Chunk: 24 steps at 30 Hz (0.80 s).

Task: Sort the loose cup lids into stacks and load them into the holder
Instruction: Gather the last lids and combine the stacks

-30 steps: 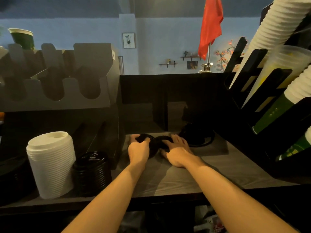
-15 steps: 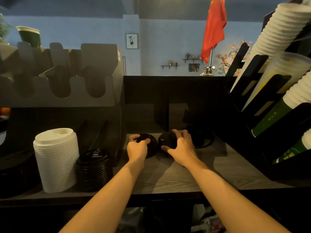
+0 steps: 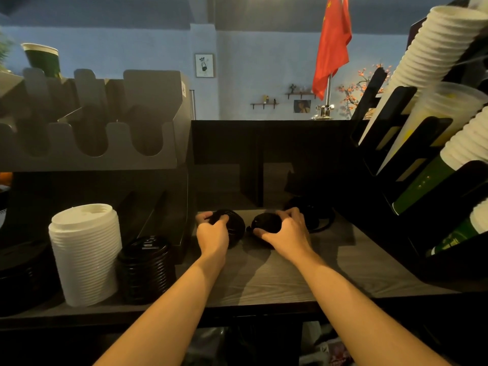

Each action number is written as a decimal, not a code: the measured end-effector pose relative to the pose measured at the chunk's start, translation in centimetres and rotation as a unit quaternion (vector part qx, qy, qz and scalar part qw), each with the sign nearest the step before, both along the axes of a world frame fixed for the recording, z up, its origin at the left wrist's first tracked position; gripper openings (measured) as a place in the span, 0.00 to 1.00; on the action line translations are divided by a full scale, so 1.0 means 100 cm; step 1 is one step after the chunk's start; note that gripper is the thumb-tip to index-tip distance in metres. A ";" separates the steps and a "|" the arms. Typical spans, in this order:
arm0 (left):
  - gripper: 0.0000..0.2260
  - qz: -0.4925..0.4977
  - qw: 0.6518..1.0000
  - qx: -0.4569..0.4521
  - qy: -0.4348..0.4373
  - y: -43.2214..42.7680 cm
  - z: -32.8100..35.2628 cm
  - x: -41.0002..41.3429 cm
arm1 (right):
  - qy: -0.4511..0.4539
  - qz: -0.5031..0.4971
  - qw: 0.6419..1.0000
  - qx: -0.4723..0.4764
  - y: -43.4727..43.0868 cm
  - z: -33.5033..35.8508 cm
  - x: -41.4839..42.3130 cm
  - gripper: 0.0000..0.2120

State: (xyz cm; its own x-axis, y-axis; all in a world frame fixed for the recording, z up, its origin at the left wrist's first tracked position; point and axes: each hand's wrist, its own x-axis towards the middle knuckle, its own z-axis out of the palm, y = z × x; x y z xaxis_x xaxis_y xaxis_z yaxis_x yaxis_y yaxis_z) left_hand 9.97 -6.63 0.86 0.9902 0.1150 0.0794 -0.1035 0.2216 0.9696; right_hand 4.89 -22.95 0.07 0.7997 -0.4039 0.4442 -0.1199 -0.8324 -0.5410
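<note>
Head: two hands (image 3: 212, 235), two black lids (image 3: 266, 223)

Holder (image 3: 92, 143): grey, U-shaped slots.
White lid stack (image 3: 84, 254): tall, upright, below holder.
Black lid stack (image 3: 146, 270): shorter, upright, below holder's right part.
Left black lid (image 3: 236, 228), right black lid (image 3: 266, 224): on tabletop, right of holder's base, slightly apart, each in one hand's grip.

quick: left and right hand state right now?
Left hand: fingers curled over the left black lid, gripping it.
Right hand: fingers curled over the right black lid, gripping it.
</note>
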 end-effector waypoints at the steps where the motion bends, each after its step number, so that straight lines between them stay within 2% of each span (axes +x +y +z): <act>1: 0.13 -0.003 1.000 0.005 -0.001 0.000 -0.001 0.001 | 0.024 -0.008 1.000 -0.005 0.000 0.000 0.000 0.41; 4: 0.13 -0.033 0.999 0.036 -0.009 -0.003 -0.002 0.003 | 0.060 -0.016 0.997 -0.039 0.002 -0.001 0.001 0.39; 6: 0.13 -0.040 0.997 0.054 -0.024 -0.005 -0.003 0.003 | 0.053 0.010 0.998 -0.038 0.002 0.000 0.001 0.35; 9: 0.12 -0.038 0.998 0.039 -0.027 -0.008 0.001 0.000 | -0.014 0.063 0.998 -0.005 -0.007 0.004 0.000 0.24; 13: 0.14 -0.072 0.994 0.033 -0.070 -0.023 0.004 -0.006 | -0.088 0.003 0.996 -0.002 -0.026 0.004 0.003 0.14; 15: 0.14 -0.075 0.988 0.057 -0.119 -0.036 0.005 -0.008 | -0.095 -0.014 0.995 0.004 -0.029 0.001 0.009 0.13; 17: 0.15 -0.066 0.986 0.070 -0.138 -0.050 0.007 -0.005 | -0.117 -0.034 0.992 -0.034 -0.034 -0.001 0.016 0.13; 19: 0.15 -0.061 0.988 0.063 -0.127 -0.066 0.010 -0.001 | -0.133 -0.064 0.985 -0.084 -0.043 0.001 0.020 0.14; 24: 0.16 -0.069 0.993 0.023 -0.098 -0.107 0.009 0.019 | -0.094 -0.131 0.975 -0.151 -0.092 0.009 0.028 0.19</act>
